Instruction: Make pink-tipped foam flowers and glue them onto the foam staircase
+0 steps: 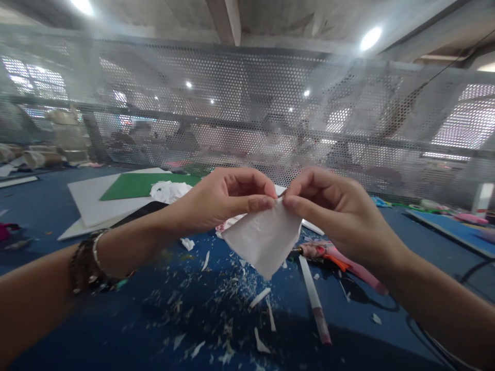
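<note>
both hands are up over the blue table (104,330), meeting at one spot in front of the person. the left hand (232,201) has thumb and forefinger pinched on the white piece (266,234) at its top edge, and the right hand (328,206) pinches the same edge just beside it, the fingertips nearly touching. the piece hangs below that grip, thin and soft-looking, widening out to a corner on the left and dropping to a point at the bottom, over the scattered white scraps (263,299).

its left and lower edges are free, with scrap-littered tabletop between it and the left forearm. the right is tighter: from where i stand, the pink tool (312,251) lies just beyond the piece's right edge, partly under the right hand, and a pale strip (315,301) runs from near it toward the person. the crumpled white paper (170,191) and the green sheet (129,186) sit beyond the left forearm. a perforated screen (232,113) stands across the far side.
</note>
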`<state>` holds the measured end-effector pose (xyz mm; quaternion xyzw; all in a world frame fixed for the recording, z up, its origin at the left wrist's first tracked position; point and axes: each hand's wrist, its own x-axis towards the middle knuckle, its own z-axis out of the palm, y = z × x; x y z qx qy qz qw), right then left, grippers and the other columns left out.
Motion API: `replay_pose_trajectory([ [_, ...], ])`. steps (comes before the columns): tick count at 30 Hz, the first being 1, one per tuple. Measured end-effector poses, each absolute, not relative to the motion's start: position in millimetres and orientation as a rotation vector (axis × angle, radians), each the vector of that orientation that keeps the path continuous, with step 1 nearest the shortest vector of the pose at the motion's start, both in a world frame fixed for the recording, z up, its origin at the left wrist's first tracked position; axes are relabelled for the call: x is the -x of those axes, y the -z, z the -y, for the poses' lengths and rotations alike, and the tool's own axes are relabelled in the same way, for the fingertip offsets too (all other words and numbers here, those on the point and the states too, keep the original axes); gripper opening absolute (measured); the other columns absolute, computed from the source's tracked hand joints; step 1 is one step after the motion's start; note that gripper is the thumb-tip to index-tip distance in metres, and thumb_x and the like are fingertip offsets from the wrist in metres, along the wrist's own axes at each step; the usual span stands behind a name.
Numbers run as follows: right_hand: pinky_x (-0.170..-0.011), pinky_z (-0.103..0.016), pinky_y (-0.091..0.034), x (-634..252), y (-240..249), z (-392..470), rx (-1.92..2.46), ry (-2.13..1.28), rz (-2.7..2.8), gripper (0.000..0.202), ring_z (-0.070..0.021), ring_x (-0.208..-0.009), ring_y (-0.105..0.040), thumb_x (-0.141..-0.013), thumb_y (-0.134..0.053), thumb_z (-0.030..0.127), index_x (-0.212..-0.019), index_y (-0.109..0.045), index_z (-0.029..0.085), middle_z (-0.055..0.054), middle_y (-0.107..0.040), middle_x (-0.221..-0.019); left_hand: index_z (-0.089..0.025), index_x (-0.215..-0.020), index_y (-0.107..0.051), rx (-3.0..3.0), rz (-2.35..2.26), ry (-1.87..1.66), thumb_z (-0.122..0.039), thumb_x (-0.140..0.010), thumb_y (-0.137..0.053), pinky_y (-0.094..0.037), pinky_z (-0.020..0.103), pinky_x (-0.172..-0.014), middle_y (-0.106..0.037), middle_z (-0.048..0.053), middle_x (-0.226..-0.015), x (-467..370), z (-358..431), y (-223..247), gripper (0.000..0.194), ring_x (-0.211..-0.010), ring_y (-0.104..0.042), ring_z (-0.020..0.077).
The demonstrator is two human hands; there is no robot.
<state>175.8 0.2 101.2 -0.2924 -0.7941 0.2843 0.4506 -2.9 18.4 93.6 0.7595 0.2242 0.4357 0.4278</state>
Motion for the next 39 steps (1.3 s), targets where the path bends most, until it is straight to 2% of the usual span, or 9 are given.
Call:
replay_pose_trajectory([
  [10, -0.040, -0.016, -0.039, -175.6, -101.5, 2.6, 0.681, -0.822, 1.919, 0.017, -0.0054, -0.049, -0.048, -0.068, -0.062, 0.019, -0.064, -0.045, 0.018, 0.004, -0.053, -0.061, -0.016, -0.068, -0.061, -1.884, -0.495, -1.057, -0.018, -0.070, -0.063, -0.040, 0.012, -0.051, -0.057, -0.004, -0.064, 3.4, -20.6, -90.6, 0.004, -0.055, -0.050, 0.0037],
  [14, -0.041, -0.017, -0.038, -177.0, -100.8, 0.6, 0.634, -0.693, 1.976, 0.010, -0.0050, -0.049, -0.046, -0.072, -0.056, 0.017, -0.069, -0.047, 0.020, 0.005, -0.050, -0.063, -0.016, -0.068, -0.062, -1.828, -0.505, -1.078, -0.017, -0.070, -0.063, -0.039, 0.011, -0.051, -0.058, -0.004, -0.065, 2.0, -18.5, -90.8, 0.003, -0.057, -0.050, 0.0034],
  [19, -0.049, -0.017, -0.043, -176.7, -100.0, -2.0, 0.591, -0.568, 2.022, 0.009, -0.0053, -0.058, -0.052, -0.073, -0.055, 0.010, -0.075, -0.054, 0.019, 0.004, -0.055, -0.069, -0.016, -0.070, -0.062, -1.750, -0.519, -1.103, -0.019, -0.070, -0.063, -0.040, 0.012, -0.052, -0.060, -0.004, -0.067, 1.2, -16.4, -91.3, 0.003, -0.058, -0.052, 0.0041],
  [27, -0.051, -0.018, -0.047, -178.1, -99.5, -3.3, 0.709, -0.507, 2.018, 0.004, -0.0073, -0.059, -0.058, -0.071, -0.061, 0.021, -0.074, -0.061, 0.019, 0.003, -0.063, -0.068, -0.016, -0.071, -0.057, -1.725, -0.522, -1.149, -0.020, -0.068, -0.064, -0.040, 0.012, -0.049, -0.056, -0.004, -0.064, -3.2, -15.9, -89.0, 0.009, -0.055, -0.050, 0.0042],
  [31, -0.048, -0.017, -0.046, -177.4, -100.1, -2.8, 0.719, -0.545, 2.001, 0.006, -0.0065, -0.056, -0.056, -0.069, -0.063, 0.023, -0.071, -0.061, 0.018, 0.003, -0.062, -0.065, -0.016, -0.071, -0.057, -1.717, -0.524, -1.162, -0.018, -0.069, -0.064, -0.041, 0.011, -0.050, -0.056, -0.004, -0.067, -4.1, -14.6, -88.7, 0.008, -0.057, -0.051, 0.0039],
  [35, -0.048, -0.015, -0.045, -176.2, -100.1, -1.0, 0.683, -0.639, 1.985, 0.008, -0.0058, -0.056, -0.055, -0.065, -0.066, 0.017, -0.070, -0.060, 0.017, 0.004, -0.061, -0.064, -0.015, -0.070, -0.058, -1.729, -0.524, -1.161, -0.017, -0.070, -0.063, -0.042, 0.010, -0.053, -0.057, -0.004, -0.068, -2.8, -13.6, -88.9, 0.006, -0.060, -0.052, 0.0034],
  [39, -0.047, -0.016, -0.044, -177.0, -100.4, -1.4, 0.683, -0.655, 1.989, 0.004, -0.0056, -0.054, -0.054, -0.069, -0.063, 0.018, -0.070, -0.060, 0.017, 0.003, -0.060, -0.064, -0.015, -0.070, -0.060, -1.696, -0.548, -1.169, -0.017, -0.068, -0.065, -0.042, 0.011, -0.053, -0.058, -0.004, -0.067, -2.5, -13.5, -88.9, 0.005, -0.058, -0.052, 0.0037],
])
